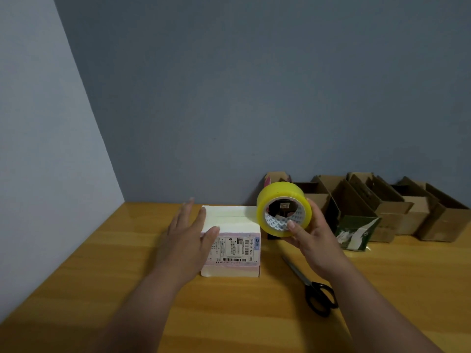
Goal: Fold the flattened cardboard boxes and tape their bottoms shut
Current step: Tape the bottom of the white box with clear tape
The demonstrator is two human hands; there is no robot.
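Scissors (312, 286) lie on the table (127, 276). Flat left hand (190, 234) at the box (230, 240); right hand (309, 238) grips tape (281, 207). Cartons (382, 205) line the wall (254, 98).

- The left hand (190, 234) covers the white box's (235, 226) left side.
- The label (233, 249) print is too small to read.
- The right hand (309, 240), gripping the tape roll (283, 208), hides the roll's lower right rim.

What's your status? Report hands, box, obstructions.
Left hand open, flat against white box. Right hand grips yellow tape roll above the box's right edge. Scissors on table, right of box, clear.
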